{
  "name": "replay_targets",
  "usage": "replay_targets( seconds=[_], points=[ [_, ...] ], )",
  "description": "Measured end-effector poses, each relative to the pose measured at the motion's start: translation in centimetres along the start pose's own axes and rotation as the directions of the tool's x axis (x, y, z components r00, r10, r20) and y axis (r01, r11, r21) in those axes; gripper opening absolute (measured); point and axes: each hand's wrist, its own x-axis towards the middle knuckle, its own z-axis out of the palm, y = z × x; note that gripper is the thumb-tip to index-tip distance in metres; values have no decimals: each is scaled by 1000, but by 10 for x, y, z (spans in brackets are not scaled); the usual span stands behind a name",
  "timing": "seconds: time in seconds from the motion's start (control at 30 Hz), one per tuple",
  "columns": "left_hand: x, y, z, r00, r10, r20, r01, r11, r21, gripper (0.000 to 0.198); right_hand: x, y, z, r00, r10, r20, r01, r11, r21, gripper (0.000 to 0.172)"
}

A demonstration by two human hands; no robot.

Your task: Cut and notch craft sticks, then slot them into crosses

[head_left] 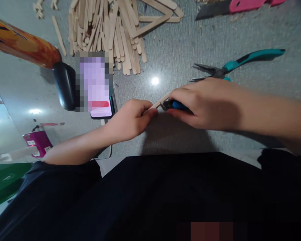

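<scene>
My left hand is closed in a pinch on one end of a thin wooden craft stick. My right hand is wrapped round a small cutter with blue handles, whose metal jaws sit against the stick's other end. Both hands hover just above the grey textured floor, close in front of my dark-clothed lap. Most of the cutter is hidden inside my right fist.
A big pile of wooden sticks lies at the top. Teal-handled long-nose pliers lie beyond my right hand. A phone rests left of my left hand. A pink-handled tool, an orange pole and a magenta box are around.
</scene>
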Motion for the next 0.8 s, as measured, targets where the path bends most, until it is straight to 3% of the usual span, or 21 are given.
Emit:
replay_targets(
  seconds=[0.33, 0.53, 0.8],
  points=[
    [0, -4, 2, 999, 40, -31, -40, 999, -15, 44, -5, 1, -3, 998, -5, -58, 16, 982, 186, 35],
    [1, -5, 3, 995, 79, -53, -75, 993, 88, 41, -1, -4, 0, 999, -3, -47, 10, 988, 155, 31],
    [1, -9, 4, 994, 98, -49, -93, 991, 100, 41, 1, -5, 0, 999, -18, -30, 22, 988, 153, 30]
  ],
)
